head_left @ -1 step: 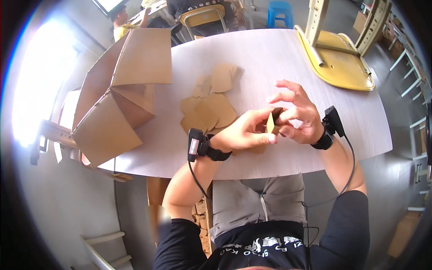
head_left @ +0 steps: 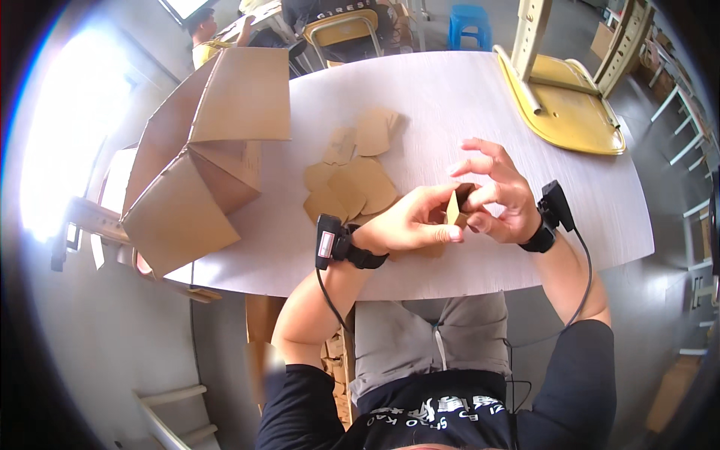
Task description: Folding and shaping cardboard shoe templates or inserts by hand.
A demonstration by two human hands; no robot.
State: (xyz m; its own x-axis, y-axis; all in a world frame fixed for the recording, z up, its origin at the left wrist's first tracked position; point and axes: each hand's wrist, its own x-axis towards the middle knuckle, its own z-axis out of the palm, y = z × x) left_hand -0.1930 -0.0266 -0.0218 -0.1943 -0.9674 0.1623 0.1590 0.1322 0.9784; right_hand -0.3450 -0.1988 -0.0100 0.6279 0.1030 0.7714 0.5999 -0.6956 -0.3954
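A small brown cardboard box [head_left: 454,209], partly folded with a flap standing up and a dark inside, is held above the table's near side. My left hand [head_left: 409,223] pinches it from the left, thumb along the near side and fingers behind. From the right, my right hand [head_left: 504,196] grips its edge with thumb and a bent finger, while the other fingers stay raised and spread. Fingers hide much of the box. Flat brown cardboard pieces [head_left: 351,187] lie in a loose, overlapping pile left of my hands, partly hidden behind the left one.
An open large carton [head_left: 180,202] stands at the table's left, its flaps spread outward. On the far right of the whitish table [head_left: 450,90] rests an upturned yellow chair [head_left: 562,112]. Beyond are a blue stool [head_left: 469,28] and people seated. A cable hangs from each wrist device.
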